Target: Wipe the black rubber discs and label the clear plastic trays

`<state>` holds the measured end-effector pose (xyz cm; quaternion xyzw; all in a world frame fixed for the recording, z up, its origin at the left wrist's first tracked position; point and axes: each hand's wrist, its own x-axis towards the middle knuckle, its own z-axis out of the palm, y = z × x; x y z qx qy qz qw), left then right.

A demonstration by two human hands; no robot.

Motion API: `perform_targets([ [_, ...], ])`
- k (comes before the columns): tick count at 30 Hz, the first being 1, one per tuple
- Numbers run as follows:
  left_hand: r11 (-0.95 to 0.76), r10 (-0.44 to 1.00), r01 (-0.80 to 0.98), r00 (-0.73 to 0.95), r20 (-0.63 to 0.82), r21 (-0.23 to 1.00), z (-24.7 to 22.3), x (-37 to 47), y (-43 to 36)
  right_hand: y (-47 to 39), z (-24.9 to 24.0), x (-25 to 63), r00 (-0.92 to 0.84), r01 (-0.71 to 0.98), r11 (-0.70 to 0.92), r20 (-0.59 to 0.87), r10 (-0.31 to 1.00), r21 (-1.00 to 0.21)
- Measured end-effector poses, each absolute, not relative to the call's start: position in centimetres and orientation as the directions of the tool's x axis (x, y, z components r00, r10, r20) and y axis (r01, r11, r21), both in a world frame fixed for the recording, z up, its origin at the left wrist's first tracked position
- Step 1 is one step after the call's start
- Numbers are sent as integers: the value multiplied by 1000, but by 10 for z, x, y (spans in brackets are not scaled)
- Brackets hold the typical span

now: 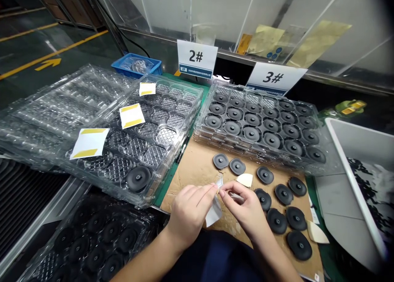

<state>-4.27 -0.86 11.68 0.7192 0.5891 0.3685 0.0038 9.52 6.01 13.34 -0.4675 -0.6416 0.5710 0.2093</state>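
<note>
My left hand [192, 210] pinches a thin white sheet [214, 213], paper or cloth, which hangs below its fingertips. Close against it, my right hand [243, 202] has thumb and forefinger pressed together near a tiny yellowish spot; what exactly it pinches is too small to make out. Both hands are over a brown cardboard sheet [187, 171]. Around them lie several round black plastic parts [237, 166], each with a raised centre. A cream wedge-shaped piece [245, 179] rests just beyond my right hand, and another cream wedge [317, 232] is at the right.
Stacked clear trays [252, 128] at the back hold black parts. A clear tray [163, 113] on the left bears white papers [90, 143] with yellow strips and one black part. A grey-white bin [335, 183] stands right, a blue basket [137, 66] behind, another filled tray [101, 237] lower left.
</note>
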Motion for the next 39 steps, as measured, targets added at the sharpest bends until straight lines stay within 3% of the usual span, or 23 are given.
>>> perform_targets([
  [8, -224, 899, 705, -117, 422, 673, 118, -41, -10, 59, 131, 94, -477, 353, -91, -262, 839, -931],
  [15, -149, 930, 571, -198, 311, 807, 122, -42, -10, 56, 131, 93, -477, 349, -66, -238, 846, -935],
  [20, -35, 946, 427, -279, 168, 903, 127, -45, -11, 58, 131, 95, -465, 346, -51, -218, 858, -937],
  [24, 91, 934, 178, -357, -22, 980, 125, -50, -9, 61, 130, 100, -385, 291, -58, -172, 906, -955],
  [28, 206, 890, -113, -392, -234, 972, 111, -55, -8, 66, 129, 106, -256, 346, 30, -63, 964, -938],
  [32, 223, 867, -305, -373, -331, 926, 95, -55, -8, 69, 129, 108, -464, 373, -24, -209, 861, -927],
  [39, 185, 939, -351, -211, -271, 918, 93, -54, -12, 68, 127, 101, -421, 350, -79, -232, 877, -933],
])
